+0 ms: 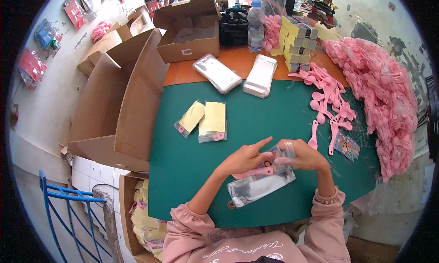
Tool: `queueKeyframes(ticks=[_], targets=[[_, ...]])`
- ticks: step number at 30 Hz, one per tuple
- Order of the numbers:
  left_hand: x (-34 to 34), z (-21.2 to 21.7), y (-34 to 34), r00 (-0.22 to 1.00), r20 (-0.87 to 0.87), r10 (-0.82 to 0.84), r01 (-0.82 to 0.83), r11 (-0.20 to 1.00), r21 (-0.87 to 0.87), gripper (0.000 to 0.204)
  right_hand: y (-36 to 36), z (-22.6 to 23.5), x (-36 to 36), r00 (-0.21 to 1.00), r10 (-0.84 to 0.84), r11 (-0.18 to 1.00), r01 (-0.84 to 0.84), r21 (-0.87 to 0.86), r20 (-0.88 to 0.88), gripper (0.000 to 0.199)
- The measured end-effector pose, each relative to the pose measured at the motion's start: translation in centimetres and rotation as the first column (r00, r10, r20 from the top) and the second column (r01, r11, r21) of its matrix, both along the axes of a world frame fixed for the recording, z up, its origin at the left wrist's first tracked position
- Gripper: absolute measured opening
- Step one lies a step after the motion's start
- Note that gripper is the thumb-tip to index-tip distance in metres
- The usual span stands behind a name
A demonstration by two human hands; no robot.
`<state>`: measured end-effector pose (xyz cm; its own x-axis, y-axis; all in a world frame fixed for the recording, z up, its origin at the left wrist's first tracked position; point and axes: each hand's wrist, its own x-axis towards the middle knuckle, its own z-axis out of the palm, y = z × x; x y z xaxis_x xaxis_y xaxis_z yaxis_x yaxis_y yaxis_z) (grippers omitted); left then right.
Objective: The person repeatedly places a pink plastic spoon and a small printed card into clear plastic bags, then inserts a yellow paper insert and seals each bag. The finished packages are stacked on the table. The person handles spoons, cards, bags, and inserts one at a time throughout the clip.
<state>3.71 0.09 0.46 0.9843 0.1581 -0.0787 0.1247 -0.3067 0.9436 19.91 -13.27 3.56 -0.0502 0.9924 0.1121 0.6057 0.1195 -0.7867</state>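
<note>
My left hand (245, 159) is closed over a small printed card (268, 163), its index finger stretched out. A pink measuring spoon (254, 173) sticks out beneath that hand; the grip on it is partly hidden. Close on the right, my right hand (303, 156) pinches crinkled clear plastic (289, 149) by the card's edge. Beneath both hands lie clear plastic sleeves (261, 188). More printed cards (346, 146) lie to the right, beside a loose heap of pink spoons (325, 94). Two filled sleeves with yellow cards (212, 118) rest at the left.
Two stacks of clear sleeves (260, 76) lie at the back of the green table (183, 167). Banded card stacks (299, 42) and a water bottle (256, 27) stand behind. Wrapped pink spoons (379, 84) pile up at the right. Open cardboard boxes (141, 93) border the left.
</note>
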Motion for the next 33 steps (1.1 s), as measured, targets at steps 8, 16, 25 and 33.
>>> queueKeyframes(ticks=[8,16,25,33], targets=[[-1.9,-1.0,3.8,0.976,0.124,-0.176,0.212,0.894,-0.395,0.061,0.3,0.7,0.8,0.902,-0.381,0.918,0.343,-0.199,-0.204,0.018],[-1.9,-0.4,3.7,0.998,0.025,-0.054,0.059,0.917,-0.394,0.056,1.0,0.9,1.0,0.822,-0.392,0.908,0.273,-0.318,-0.414,0.018],[-1.1,-2.2,1.5,0.946,-0.092,0.310,-0.273,0.616,-0.739,0.053,2.5,0.9,-2.2,0.901,-0.398,0.895,0.340,0.289,0.170,0.030],[-2.6,-1.0,0.9,0.968,-0.181,0.176,-0.252,0.706,-0.662,0.061,1.3,-1.0,-3.9,0.961,-0.084,0.996,0.074,0.048,0.262,0.026]])
